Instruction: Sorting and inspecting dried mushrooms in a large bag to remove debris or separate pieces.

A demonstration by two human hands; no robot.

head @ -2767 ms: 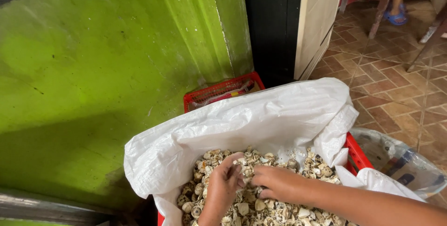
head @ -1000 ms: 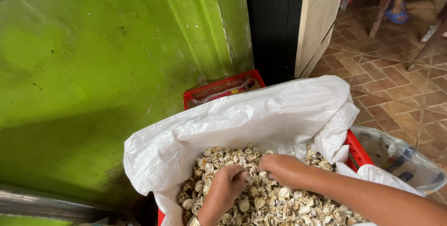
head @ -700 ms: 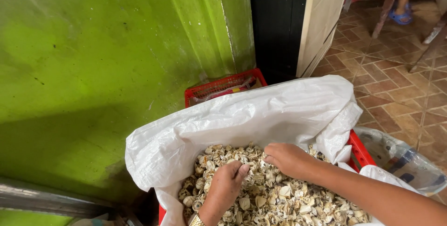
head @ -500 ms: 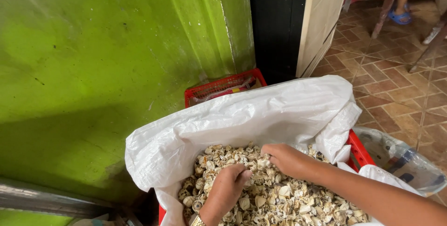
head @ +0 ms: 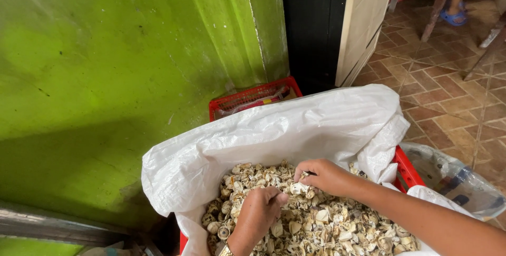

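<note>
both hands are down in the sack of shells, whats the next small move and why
Probably lift the right hand a little with the piece its fingertips pinch. That hand is curled on top of the pile of shells in the white sack, while the left hand rests closed on the heap beside it.

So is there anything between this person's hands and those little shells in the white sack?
Nothing visible. Both the left hand and the right hand rest directly on the heap of pale shells. The white sack is folded open around the heap, its rim standing behind the hands, not over them.
</note>
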